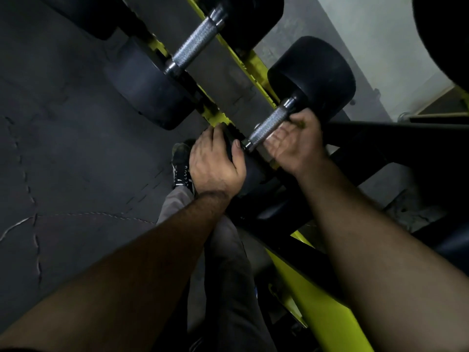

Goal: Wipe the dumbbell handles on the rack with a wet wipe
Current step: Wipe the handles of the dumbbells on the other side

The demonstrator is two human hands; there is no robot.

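Note:
The near dumbbell lies across the yellow-green rack [256, 64], its knurled steel handle [266, 128] between two black heads. My left hand [215, 161] grips the near head [251, 166] from above, thumb beside the handle's collar. My right hand [291, 141] sits under the handle, palm up. Its fingers curl up at the far end and pinch a small dull crumpled wet wipe [300, 122] against the steel; the wipe is dim and mostly hidden. The far head [314, 77] is uncovered. A second dumbbell's handle [195, 44] lies further along the rack, untouched.
Dark rubber floor mats [63, 148] fill the left side. My shoe [181, 163] and trouser leg [228, 262] stand close to the rack's front rail. Black rack beams [396, 138] cross on the right, with a pale wall [380, 34] behind.

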